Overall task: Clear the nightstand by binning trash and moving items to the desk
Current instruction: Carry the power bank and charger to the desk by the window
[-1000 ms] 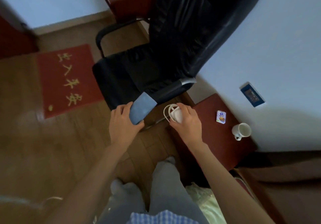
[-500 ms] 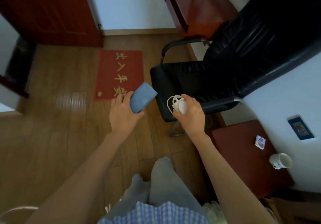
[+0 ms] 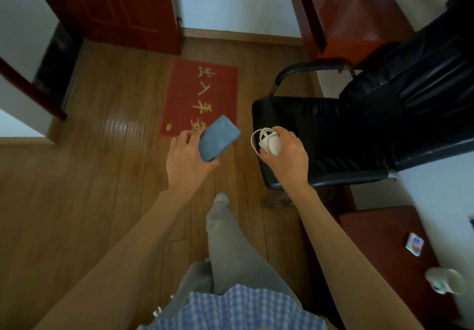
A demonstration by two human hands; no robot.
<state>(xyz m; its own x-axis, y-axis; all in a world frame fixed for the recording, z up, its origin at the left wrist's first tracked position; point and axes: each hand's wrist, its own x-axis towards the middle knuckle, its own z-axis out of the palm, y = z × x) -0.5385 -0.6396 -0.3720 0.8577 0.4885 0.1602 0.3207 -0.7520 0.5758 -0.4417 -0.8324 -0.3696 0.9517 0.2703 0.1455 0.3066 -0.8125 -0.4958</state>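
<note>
My left hand grips a blue oblong case, held out over the wooden floor. My right hand is closed around a white charger with its coiled cable, just in front of the chair seat. The red-brown nightstand is at the lower right, behind my right arm. On it lie a small white carton and a white mug on its side. The red-brown desk stands at the upper right, past the chair.
A black office chair with armrests fills the space between the nightstand and the desk. A red doormat with yellow characters lies on the floor ahead. A dark red door stands at the upper left. My grey-trousered leg steps forward.
The view has swung left, away from the nightstand, which slid to the lower right. Door, mat and desk came into view. Both hands kept their hold and moved along past the chair.
</note>
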